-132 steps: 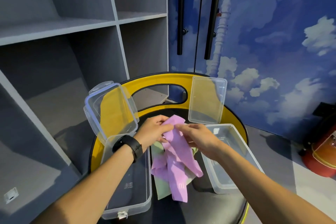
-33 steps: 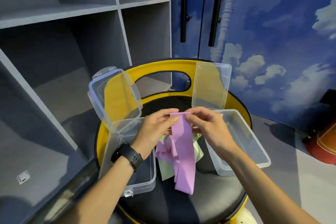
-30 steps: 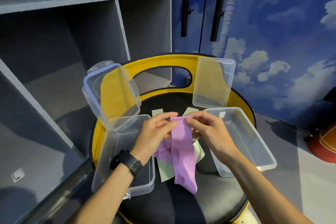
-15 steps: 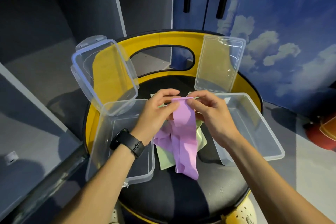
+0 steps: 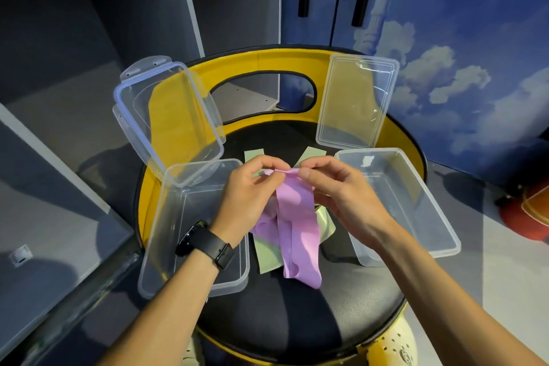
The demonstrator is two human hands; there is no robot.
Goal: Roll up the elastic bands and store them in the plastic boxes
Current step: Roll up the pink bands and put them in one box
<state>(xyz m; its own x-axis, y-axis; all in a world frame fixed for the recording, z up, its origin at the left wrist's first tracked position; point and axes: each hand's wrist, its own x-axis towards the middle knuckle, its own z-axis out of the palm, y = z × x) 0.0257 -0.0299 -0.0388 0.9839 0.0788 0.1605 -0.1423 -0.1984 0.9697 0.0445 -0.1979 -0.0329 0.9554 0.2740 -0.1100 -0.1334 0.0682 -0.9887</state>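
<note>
- The left hand (image 5: 248,197) pinches the top edge of the purple elastic band (image 5: 298,224) between thumb and curled fingers; a black watch (image 5: 205,245) sits on that wrist.
- The right hand (image 5: 341,193) pinches the same top edge just beside the left, thumb and forefinger closed on the fabric, the other fingers loosely bent.
- The band's upper end is held above the middle of the seat, between the two boxes; the rest hangs down in loose folds and its lower end lies on the black seat (image 5: 297,321) of a round yellow-backed chair (image 5: 267,59).
- A pale green band (image 5: 269,255) lies flat on the seat under the purple one; two of its ends (image 5: 312,153) show beyond the fingers.
- The left plastic box (image 5: 166,246) rests on the seat's left side, partly under the left forearm. Nothing shows inside it.
- Its lid (image 5: 166,116), with latch flaps, leans tilted against the chair back, its lower edge touching the box's far rim.
- The right plastic box (image 5: 416,202) stands on the seat's right side, beside the right hand; a small white label shows near its far corner.
- A second clear lid (image 5: 356,101) leans against the chair back behind the right box.
- Grey shelving (image 5: 89,68) stands to the left, and a cloud-painted wall (image 5: 460,53) to the right.
</note>
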